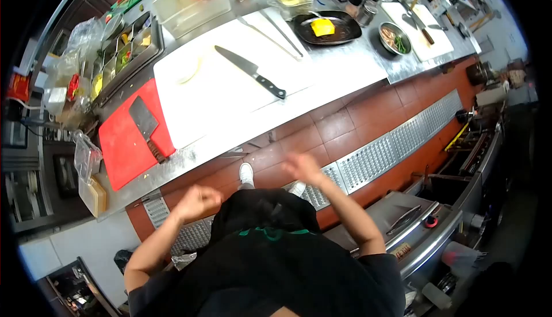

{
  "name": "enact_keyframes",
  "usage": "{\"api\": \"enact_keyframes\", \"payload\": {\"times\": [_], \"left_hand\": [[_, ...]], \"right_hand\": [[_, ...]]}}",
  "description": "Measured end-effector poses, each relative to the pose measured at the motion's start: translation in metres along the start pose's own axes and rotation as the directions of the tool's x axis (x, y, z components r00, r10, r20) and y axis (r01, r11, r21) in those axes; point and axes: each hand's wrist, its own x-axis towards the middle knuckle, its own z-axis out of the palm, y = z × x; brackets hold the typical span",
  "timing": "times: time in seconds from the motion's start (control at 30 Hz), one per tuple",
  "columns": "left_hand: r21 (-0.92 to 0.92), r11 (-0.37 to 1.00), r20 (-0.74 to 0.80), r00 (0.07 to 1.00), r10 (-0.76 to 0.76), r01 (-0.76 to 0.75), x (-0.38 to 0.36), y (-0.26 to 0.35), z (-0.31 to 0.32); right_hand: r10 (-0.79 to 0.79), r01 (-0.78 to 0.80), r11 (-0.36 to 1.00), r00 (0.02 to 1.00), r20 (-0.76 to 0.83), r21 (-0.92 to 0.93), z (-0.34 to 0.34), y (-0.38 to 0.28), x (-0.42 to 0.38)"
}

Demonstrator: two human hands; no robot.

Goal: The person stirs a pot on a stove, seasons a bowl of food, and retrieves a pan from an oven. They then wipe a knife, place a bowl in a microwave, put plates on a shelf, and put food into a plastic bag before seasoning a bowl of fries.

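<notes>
My left hand [198,202] hangs in front of my apron with its fingers curled in, and nothing shows in it. Opposite it, my right hand [303,168] is over the floor, slightly blurred, fingers loosely apart and holding nothing visible. Both are apart from the counter. On the white cutting board [195,110] lie a chef's knife [250,72] and long metal tongs [270,34]. A cleaver [145,124] rests on the red cutting board [118,162]. Farther back, a black pan [343,29] holds something topped with a yellow cheese-like slice [322,27].
A steel bowl of food [395,39] stands near another white board with a knife [422,27]. At left are a tray of ingredient containers [155,47] and a plastic bin [192,9]. Metal floor grating [379,153] and a cooking line [428,219] lie to my right.
</notes>
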Motion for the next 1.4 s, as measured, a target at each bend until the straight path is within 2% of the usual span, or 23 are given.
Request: {"api": "enact_keyframes", "payload": {"times": [0.03,0.1,0.13,0.23,0.3,0.37,0.43,0.57,0.63,0.67,0.77,0.8,0.83,0.9,0.97,1.03,1.1,1.13,1.17,1.23,1.27,1.33,1.4], "left_hand": [[-0.127,0.992,-0.160,0.987,-0.008,-0.012,0.015,0.002,-0.011],[-0.375,0.915,-0.263,0.929,-0.261,0.151,0.046,0.010,-0.051],[-0.504,0.862,-0.310,0.942,-0.126,-0.051,0.067,-0.004,-0.076],[-0.765,0.615,-0.423,0.869,-0.257,-0.190,0.110,-0.004,-0.138],[-0.778,0.562,-0.436,0.885,-0.161,-0.281,0.126,-0.040,-0.139],[-0.723,0.459,-0.546,0.834,0.080,-0.517,0.148,-0.059,-0.166],[-0.855,0.409,-0.436,0.869,-0.235,-0.318,0.187,-0.082,-0.176],[-0.871,0.426,-0.393,0.867,-0.307,-0.244,0.140,-0.049,-0.183],[-0.859,0.435,-0.422,0.856,-0.300,-0.271,0.105,-0.022,-0.184],[-0.849,0.448,-0.423,0.867,-0.264,-0.279,0.092,-0.019,-0.181],[-0.859,0.416,-0.420,0.876,-0.238,-0.299,0.053,0.003,-0.163],[-0.864,0.391,-0.421,0.882,-0.211,-0.319,0.038,0.013,-0.161],[-0.856,0.395,-0.441,0.871,-0.218,-0.334,0.023,0.025,-0.162],[-0.802,0.427,-0.520,0.840,-0.158,-0.416,-0.008,0.041,-0.169],[-0.735,0.475,-0.606,0.783,-0.140,-0.484,-0.035,0.050,-0.174],[-0.655,0.494,-0.735,0.634,-0.240,-0.572,-0.059,0.057,-0.173],[-0.635,0.478,-0.758,0.609,-0.233,-0.607,-0.076,0.043,-0.167],[-0.648,0.443,-0.755,0.597,-0.270,-0.620,-0.083,0.033,-0.163],[-0.661,0.405,-0.749,0.587,-0.306,-0.632,-0.089,0.026,-0.163],[-0.683,0.377,-0.730,0.581,-0.358,-0.626,-0.098,0.014,-0.168],[-0.698,0.364,-0.715,0.571,-0.404,-0.616,-0.101,0.009,-0.170],[-0.714,0.358,-0.698,0.567,-0.438,-0.602,-0.105,0.007,-0.183],[-0.614,0.527,-0.789,0.454,-0.413,-0.588,-0.113,0.014,-0.203]], "right_hand": [[-0.003,0.016,0.996,0.989,-0.146,0.090,-0.031,-0.020,0.016],[-0.223,0.182,0.974,0.886,-0.406,-0.137,-0.090,-0.068,0.047],[-0.147,0.088,0.982,0.909,-0.391,-0.165,-0.105,-0.092,0.061],[-0.216,0.041,0.937,0.848,-0.484,-0.346,-0.101,-0.116,0.116],[-0.304,0.035,0.904,0.753,-0.584,-0.425,-0.076,-0.102,0.145],[-0.232,-0.037,0.905,0.792,-0.565,-0.424,-0.046,-0.063,0.172],[-0.221,0.023,0.942,0.794,-0.567,-0.335,-0.041,-0.076,0.171],[-0.129,-0.046,0.951,0.838,-0.531,-0.305,-0.049,-0.101,0.183],[-0.258,0.015,0.821,0.902,-0.347,-0.571,-0.080,-0.124,0.193],[-0.396,0.121,0.794,0.846,-0.357,-0.595,-0.095,-0.126,0.218],[-0.668,0.340,0.617,0.702,-0.244,-0.709,-0.172,-0.263,0.276],[-0.814,0.376,0.465,0.537,-0.221,-0.801,-0.190,-0.307,0.299],[-0.862,0.487,0.437,0.466,-0.198,-0.756,-0.203,-0.346,0.326],[-0.975,0.491,0.191,0.195,-0.106,-0.850,-0.220,-0.427,0.364],[-0.989,0.492,0.146,0.102,-0.109,-0.858,-0.223,-0.493,0.363],[-0.995,0.303,0.033,0.097,-0.004,-0.952,-0.217,-0.523,0.485],[-0.976,0.312,0.031,0.214,0.038,-0.950,-0.217,-0.556,0.500],[-0.976,0.293,0.068,0.218,-0.002,-0.954,-0.217,-0.565,0.513],[-0.994,0.262,0.090,0.087,-0.070,-0.961,-0.217,-0.568,0.521],[-0.981,0.131,0.045,0.194,-0.018,-0.990,-0.205,-0.577,0.540],[-0.976,0.142,0.040,0.218,-0.008,-0.989,-0.198,-0.579,0.536],[-0.963,0.368,0.175,0.255,-0.082,-0.913,-0.194,-0.591,0.524],[-0.955,0.575,0.283,0.241,-0.171,-0.767,-0.179,-0.588,0.531]]}}
